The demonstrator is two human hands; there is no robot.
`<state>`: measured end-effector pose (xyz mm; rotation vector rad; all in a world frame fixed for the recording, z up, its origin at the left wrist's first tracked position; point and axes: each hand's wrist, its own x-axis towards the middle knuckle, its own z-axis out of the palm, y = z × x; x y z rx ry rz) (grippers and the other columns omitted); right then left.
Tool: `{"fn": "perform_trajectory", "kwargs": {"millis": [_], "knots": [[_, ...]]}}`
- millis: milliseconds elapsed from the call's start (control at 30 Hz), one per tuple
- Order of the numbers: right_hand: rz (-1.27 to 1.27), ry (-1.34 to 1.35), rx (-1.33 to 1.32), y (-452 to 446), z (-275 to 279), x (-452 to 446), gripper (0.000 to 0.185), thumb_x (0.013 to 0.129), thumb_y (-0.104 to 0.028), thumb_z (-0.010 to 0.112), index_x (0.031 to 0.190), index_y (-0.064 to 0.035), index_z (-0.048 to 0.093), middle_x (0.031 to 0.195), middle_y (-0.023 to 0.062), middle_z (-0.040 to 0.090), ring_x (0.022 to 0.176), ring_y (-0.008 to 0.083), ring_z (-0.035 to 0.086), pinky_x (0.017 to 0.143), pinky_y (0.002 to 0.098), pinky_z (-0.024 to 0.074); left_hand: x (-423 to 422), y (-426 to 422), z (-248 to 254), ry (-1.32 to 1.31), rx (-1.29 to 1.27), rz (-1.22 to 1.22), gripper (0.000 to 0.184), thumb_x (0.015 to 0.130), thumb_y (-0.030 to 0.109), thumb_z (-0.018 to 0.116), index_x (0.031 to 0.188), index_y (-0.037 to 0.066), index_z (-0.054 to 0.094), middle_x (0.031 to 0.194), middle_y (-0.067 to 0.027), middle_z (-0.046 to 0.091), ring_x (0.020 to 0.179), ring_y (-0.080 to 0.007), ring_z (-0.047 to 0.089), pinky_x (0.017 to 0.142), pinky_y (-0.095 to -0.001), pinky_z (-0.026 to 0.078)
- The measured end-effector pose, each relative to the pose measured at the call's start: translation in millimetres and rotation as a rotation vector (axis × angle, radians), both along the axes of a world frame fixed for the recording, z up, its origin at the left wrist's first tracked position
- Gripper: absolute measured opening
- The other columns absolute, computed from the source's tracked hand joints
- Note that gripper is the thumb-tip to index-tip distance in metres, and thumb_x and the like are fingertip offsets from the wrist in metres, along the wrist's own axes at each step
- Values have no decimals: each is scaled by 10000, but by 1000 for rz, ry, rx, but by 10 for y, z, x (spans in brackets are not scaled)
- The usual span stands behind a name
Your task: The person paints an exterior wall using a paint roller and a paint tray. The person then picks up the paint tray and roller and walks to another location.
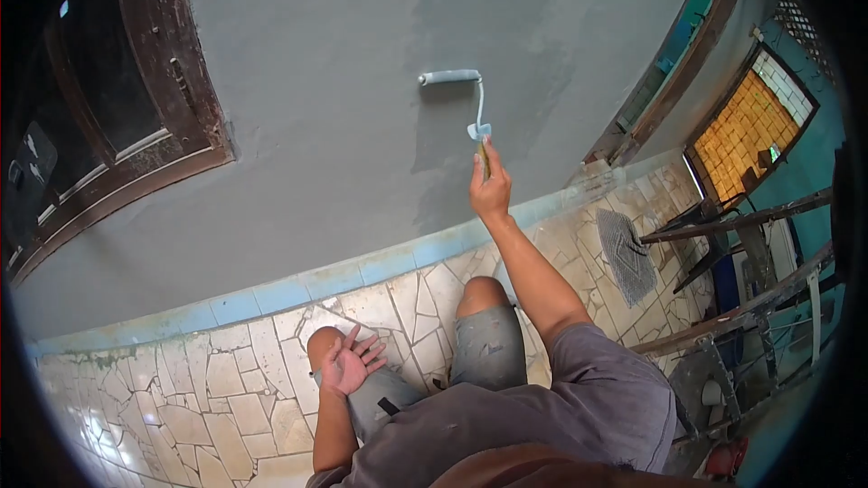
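Upper centre, head view: paint roller (450, 78) at grey wall (307, 63), clear run left to brown frame (155, 0). Right hand (491, 188) closed round its handle (485, 164); left hand (353, 362), lower centre, palm up, spread, empty. Far left: white figure-like marks (36, 171).

I can make out no words, brands or numbers. The one sign-like thing I see is some white, figure-like marks (34, 146) on a dark panel (31, 161) inside the brown wooden frame (161, 32), toward its outer left side, too small to read surely.
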<state>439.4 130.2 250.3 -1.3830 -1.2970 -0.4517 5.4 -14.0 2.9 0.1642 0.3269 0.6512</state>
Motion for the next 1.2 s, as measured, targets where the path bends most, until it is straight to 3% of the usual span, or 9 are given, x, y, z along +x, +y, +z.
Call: {"fn": "perform_trajectory", "kwargs": {"millis": [133, 367, 433, 533, 733, 833, 900, 1033, 1200], "knots": [[-11, 22, -27, -9, 96, 17, 427, 1060, -121, 626, 1477, -31, 615, 1349, 261, 709, 1213, 452, 701, 999, 458, 574, -14, -59, 41, -28, 30, 1, 625, 1039, 559, 589, 1570, 235, 530, 1575, -212, 553, 1476, -483, 472, 1213, -689, 340], [-46, -66, 198, 401, 1854, 6, 432, 1055, -164, 644, 1465, -30, 612, 1247, 283, 731, 1115, 493, 710, 924, 478, 586, 219, -7, 394, -6, 181, 85, 791, 1014, 500, 636, 1699, 233, 346, 1689, -212, 406, 1526, -438, 424, 1241, -639, 338], [15, 26, 248, 466, 2024, -51, 408, 1088, -273, 612, 1395, -10, 670, 1218, 308, 729, 1164, 433, 718, 991, 437, 559, 392, 178, 688, -47, 300, 96, 867, 1010, 477, 643, 1732, 203, 249, 1707, -215, 373, 1534, -434, 412, 1253, -614, 331], [-56, -17, 200, 454, 1576, -75, 432, 1069, -226, 639, 1456, -35, 617, 1324, 241, 728, 1199, 441, 714, 996, 443, 568, 751, 579, 1066, -112, 469, 90, 943, 1003, 458, 660, 1743, 137, 170, 1717, -229, 341, 1535, -426, 409, 1256, -589, 330], [2, -96, 154, 314, -369, 56, 428, 1057, -145, 648, 1472, -54, 600, 1336, 249, 717, 1162, 480, 708, 936, 479, 590, 1446, 983, 1715, -21, 724, 1, 1056, 940, 448, 764, 1721, 50, 175, 1666, -237, 408, 1501, -397, 465, 1235, -550, 380], [36, -85, 78, 186, -880, 96, 467, 1057, -126, 646, 1510, -61, 551, 1388, 234, 698, 1199, 462, 705, 963, 476, 587, 1691, 906, 1690, 13, 825, -51, 975, 966, 372, 756, 1707, 34, 220, 1623, -217, 459, 1446, -354, 529, 1200, -488, 432], [23, -40, 65, 122, -1106, 146, 490, 1058, -121, 644, 1529, -61, 521, 1389, 234, 696, 1201, 460, 705, 969, 478, 584, 1824, 745, 1592, 156, 901, -6, 819, 987, 258, 751, 1657, 18, 346, 1572, -190, 514, 1382, -287, 578, 1169, -414, 455], [23, 22, 108, 26, -1521, 161, 539, 1064, -119, 629, 1568, -54, 451, 1341, 257, 699, 1132, 463, 720, 946, 477, 579, 2058, 295, 1451, 424, 767, 62, 588, 983, 76, 761, 1513, -9, 520, 1463, -139, 597, 1275, -170, 619, 1128, -339, 475], [29, 407, 41, -467, -2087, -318, 528, 1088, -185, 601, 1578, -50, 456, 1227, 248, 725, 1040, 338, 723, 903, 422, 567, 2149, 94, 1645, 403, 915, -3, 544, 965, 57, 792, 1453, -12, 561, 1389, -103, 641, 1206, -156, 646, 1063, -332, 530]]}}
